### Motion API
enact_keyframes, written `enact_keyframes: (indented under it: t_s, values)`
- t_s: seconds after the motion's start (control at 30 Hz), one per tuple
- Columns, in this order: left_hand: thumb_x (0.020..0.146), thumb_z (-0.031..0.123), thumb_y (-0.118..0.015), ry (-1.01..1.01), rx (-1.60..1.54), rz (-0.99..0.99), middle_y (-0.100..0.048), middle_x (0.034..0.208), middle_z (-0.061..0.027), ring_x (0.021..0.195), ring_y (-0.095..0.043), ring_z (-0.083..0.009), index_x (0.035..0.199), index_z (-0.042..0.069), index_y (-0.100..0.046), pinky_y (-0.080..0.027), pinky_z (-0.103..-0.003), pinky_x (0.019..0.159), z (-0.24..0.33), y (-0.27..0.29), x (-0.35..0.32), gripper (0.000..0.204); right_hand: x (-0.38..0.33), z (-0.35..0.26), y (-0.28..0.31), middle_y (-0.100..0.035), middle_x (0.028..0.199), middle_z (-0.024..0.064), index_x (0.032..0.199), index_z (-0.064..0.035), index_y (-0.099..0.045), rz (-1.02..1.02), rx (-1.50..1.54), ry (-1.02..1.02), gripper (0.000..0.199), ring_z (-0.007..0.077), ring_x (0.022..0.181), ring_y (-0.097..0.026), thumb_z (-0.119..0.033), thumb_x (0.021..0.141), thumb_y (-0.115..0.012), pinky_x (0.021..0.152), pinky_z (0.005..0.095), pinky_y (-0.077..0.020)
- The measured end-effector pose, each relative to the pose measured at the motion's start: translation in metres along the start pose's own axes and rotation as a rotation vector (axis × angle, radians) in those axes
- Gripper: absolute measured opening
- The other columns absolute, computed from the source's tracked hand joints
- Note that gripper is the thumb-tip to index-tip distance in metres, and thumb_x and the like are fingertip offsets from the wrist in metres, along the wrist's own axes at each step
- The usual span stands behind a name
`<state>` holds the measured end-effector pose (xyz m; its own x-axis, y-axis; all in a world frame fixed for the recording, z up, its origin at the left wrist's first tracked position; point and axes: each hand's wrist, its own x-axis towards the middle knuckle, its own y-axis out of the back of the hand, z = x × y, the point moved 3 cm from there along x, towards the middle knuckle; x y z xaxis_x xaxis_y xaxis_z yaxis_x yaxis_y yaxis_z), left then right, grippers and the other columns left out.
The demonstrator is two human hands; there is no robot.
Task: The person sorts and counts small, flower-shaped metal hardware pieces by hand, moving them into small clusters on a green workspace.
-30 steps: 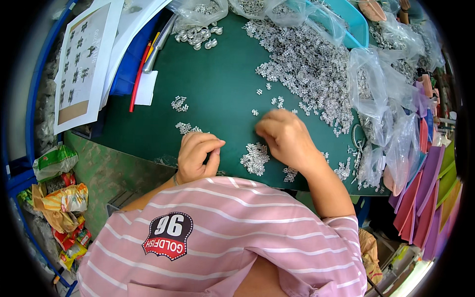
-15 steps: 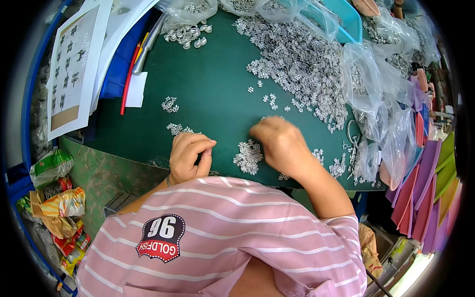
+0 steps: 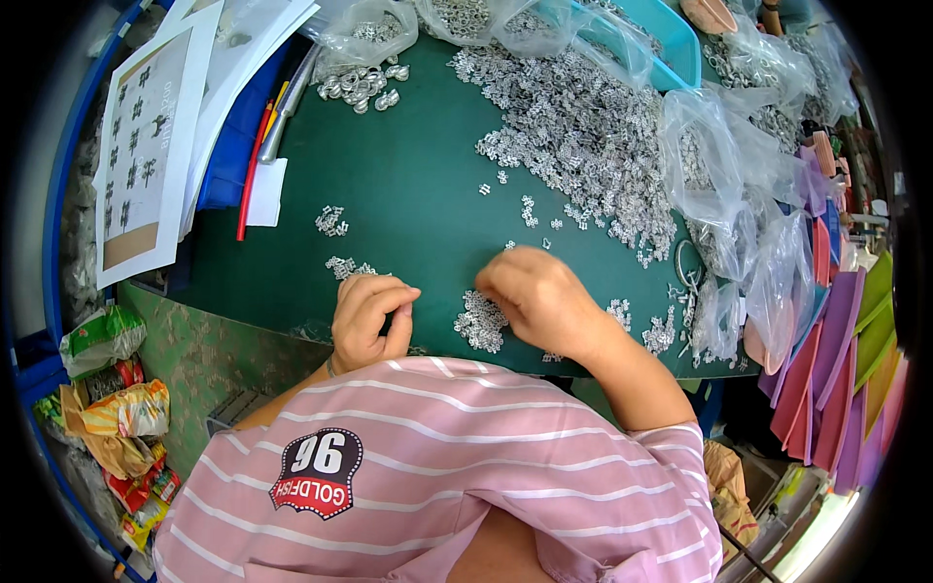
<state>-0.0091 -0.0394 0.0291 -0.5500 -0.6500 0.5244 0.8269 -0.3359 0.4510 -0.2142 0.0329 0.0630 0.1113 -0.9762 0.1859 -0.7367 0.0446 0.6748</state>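
My left hand point(image 3: 372, 318) rests at the near edge of the green table, closed, with thumb and index finger drawn together. What it pinches, if anything, is too small to name. Just beyond it lies a small cluster of silvery metal pieces point(image 3: 342, 266), partly covered by the fingers. My right hand point(image 3: 544, 299) is closed too, its bent fingertips at the far side of a small pile of silvery metal pieces point(image 3: 478, 325). Those fingertips are hidden behind the hand. A large heap of similar pieces point(image 3: 583, 136) spreads beyond my right hand, with stray ones at its border.
Clear plastic bags point(image 3: 705, 146) of metal parts and a turquoise tray point(image 3: 688, 58) line the far right. Rounder silvery parts point(image 3: 358, 87) lie at the far left. Papers point(image 3: 151, 146), a red pencil point(image 3: 255, 175) and a blue bin point(image 3: 228, 146) stand left; colourful panels point(image 3: 826, 369) hang right.
My right hand has moved slightly left and nearer, its fingers now against the small pile's far side. My left hand stays closed in nearly the same place. The view has shifted a little.
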Motion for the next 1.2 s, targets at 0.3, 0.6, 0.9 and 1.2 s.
enact_keyframes:
  t_s: [0.3, 0.6, 0.9, 1.2]
  values:
    - [0.071, -0.01, -0.066, 0.01, -0.002, 0.016, -0.066, 0.087, -0.0095, 0.076, -0.06, -0.0256, 0.092, 0.003, -0.067, -0.046, -0.036, 0.074, 0.0, 0.0, 0.001, 0.025, 0.023, 0.056, 0.028, -0.06, 0.083, 0.0146, 0.083, -0.0023, -0.063, 0.339, -0.352, -0.207, 0.008, 0.0358, 0.082, -0.06, 0.001, 0.078, -0.068, 0.071, 0.0442, -0.0506]
    - [0.07, -0.011, -0.066, 0.021, 0.0, 0.015, -0.066, 0.087, -0.0096, 0.076, -0.06, -0.0255, 0.091, 0.003, -0.068, -0.046, -0.036, 0.074, -0.001, -0.001, -0.002, 0.026, 0.004, 0.017, 0.021, -0.061, 0.079, 0.0154, 0.085, -0.0016, -0.061, 0.199, -0.027, -0.098, 0.014, 0.0353, 0.079, -0.061, 0.007, 0.075, -0.065, 0.069, 0.0428, -0.0502]
    - [0.07, -0.011, -0.067, 0.011, -0.002, 0.015, -0.066, 0.088, -0.01, 0.076, -0.06, -0.0254, 0.092, 0.003, -0.068, -0.047, -0.036, 0.073, 0.0, 0.0, 0.0, 0.026, 0.011, 0.045, 0.024, -0.06, 0.083, 0.0163, 0.09, -0.0019, -0.064, 0.362, -0.382, -0.156, 0.015, 0.0363, 0.08, -0.059, 0.001, 0.077, -0.07, 0.071, 0.0456, -0.0481]
    - [0.075, -0.012, -0.066, 0.011, 0.023, -0.011, -0.064, 0.09, -0.012, 0.078, -0.06, -0.0252, 0.093, 0.001, -0.067, -0.048, -0.034, 0.072, 0.0, 0.0, -0.002, 0.022, -0.003, 0.011, 0.018, -0.063, 0.082, 0.0155, 0.086, -0.0019, -0.062, 0.187, 0.056, -0.167, 0.01, 0.0354, 0.078, -0.062, 0.003, 0.078, -0.066, 0.069, 0.0426, -0.051]
